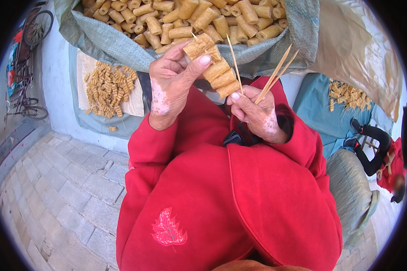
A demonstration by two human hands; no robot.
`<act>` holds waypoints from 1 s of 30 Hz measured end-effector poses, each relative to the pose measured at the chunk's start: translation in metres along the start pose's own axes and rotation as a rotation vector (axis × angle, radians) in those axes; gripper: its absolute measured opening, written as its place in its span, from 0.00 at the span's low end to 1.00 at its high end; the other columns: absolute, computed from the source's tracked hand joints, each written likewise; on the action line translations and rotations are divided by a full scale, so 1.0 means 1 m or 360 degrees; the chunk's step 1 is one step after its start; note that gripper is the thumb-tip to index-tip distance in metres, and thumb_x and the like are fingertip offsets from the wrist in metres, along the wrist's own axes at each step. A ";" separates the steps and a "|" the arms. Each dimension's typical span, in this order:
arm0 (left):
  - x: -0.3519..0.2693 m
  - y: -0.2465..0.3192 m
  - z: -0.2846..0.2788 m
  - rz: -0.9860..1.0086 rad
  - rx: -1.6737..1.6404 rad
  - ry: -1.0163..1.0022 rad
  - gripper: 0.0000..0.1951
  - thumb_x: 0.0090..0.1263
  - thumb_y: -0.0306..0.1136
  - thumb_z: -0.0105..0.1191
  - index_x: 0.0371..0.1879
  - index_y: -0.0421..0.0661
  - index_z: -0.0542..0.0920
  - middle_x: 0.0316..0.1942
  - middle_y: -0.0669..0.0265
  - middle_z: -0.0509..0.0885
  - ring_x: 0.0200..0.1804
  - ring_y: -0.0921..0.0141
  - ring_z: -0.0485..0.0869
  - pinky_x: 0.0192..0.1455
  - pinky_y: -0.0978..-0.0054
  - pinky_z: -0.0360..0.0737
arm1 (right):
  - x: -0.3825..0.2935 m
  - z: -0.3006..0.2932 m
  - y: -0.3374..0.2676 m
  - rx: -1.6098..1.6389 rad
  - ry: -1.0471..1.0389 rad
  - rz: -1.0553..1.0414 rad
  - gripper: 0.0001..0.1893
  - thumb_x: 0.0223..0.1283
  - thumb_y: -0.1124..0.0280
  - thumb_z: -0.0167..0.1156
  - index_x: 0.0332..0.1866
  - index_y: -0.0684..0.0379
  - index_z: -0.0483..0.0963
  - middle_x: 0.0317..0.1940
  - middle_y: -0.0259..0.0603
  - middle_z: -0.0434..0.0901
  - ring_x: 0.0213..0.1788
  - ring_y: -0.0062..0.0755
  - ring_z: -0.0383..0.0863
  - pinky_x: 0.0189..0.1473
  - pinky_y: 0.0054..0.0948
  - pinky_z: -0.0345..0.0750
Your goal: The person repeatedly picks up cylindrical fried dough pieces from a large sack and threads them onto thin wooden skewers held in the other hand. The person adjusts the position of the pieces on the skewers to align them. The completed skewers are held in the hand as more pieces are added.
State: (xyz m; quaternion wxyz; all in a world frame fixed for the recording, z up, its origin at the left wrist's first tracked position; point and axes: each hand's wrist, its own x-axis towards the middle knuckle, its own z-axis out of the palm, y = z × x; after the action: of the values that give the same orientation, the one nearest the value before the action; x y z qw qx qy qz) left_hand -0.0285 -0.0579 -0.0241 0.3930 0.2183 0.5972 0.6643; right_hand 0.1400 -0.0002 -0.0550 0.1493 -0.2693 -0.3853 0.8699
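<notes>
Several tan, hollow, tube-shaped food pieces (220, 74) sit side by side on a thin stick, whose tip pokes out at the upper end. My left hand (174, 78) grips this skewer near its top, thumb across the pieces. At its lower end, the fingertips of my right hand (254, 108) are close to the last piece; whether they touch it is unclear. Several bare pointed wooden skewers (274, 73) are held in my right hand, fanned upward. Just beyond both hands, a woven plastic sack (122, 50) lies open, full of loose tube pieces (179, 32).
A heap of filled skewers (110, 89) lies on a sheet at left, another heap (349, 95) on blue cloth at right. A person in red (391, 166) sits at far right beside a stuffed sack (347, 189). Bicycles (37, 27) stand at far left, beyond brick paving (78, 183).
</notes>
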 end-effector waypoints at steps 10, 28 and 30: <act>-0.008 0.049 -0.068 0.0395 -0.0257 0.0451 0.15 0.60 0.23 0.53 0.46 0.32 0.72 0.38 0.59 0.80 0.37 0.71 0.81 0.42 0.76 0.79 | 0.000 0.003 -0.005 -0.0314 0.0042 0.0123 0.14 0.66 0.66 0.44 0.38 0.67 0.71 0.23 0.39 0.76 0.19 0.16 0.72 0.17 0.10 0.61; -0.007 0.007 -0.026 0.0202 -0.0523 0.0277 0.14 0.64 0.30 0.51 0.45 0.34 0.72 0.37 0.57 0.80 0.38 0.71 0.81 0.41 0.75 0.80 | -0.006 0.009 -0.004 -0.0271 -0.0280 0.0052 0.08 0.62 0.74 0.51 0.36 0.68 0.74 0.17 0.30 0.67 0.18 0.13 0.62 0.20 0.15 0.59; -0.010 0.006 -0.020 -0.0011 -0.0691 0.0161 0.17 0.67 0.36 0.45 0.48 0.36 0.70 0.39 0.56 0.79 0.41 0.67 0.80 0.45 0.71 0.78 | -0.006 0.010 -0.004 -0.0228 -0.0267 0.0048 0.07 0.62 0.74 0.50 0.36 0.67 0.74 0.16 0.27 0.65 0.17 0.12 0.60 0.19 0.15 0.58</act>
State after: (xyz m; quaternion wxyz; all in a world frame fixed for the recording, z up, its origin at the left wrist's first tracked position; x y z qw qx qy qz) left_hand -0.0398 -0.0778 -0.0203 0.4026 0.0929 0.4597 0.7861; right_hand 0.1390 -0.0062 -0.0440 0.0838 -0.2113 -0.4534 0.8618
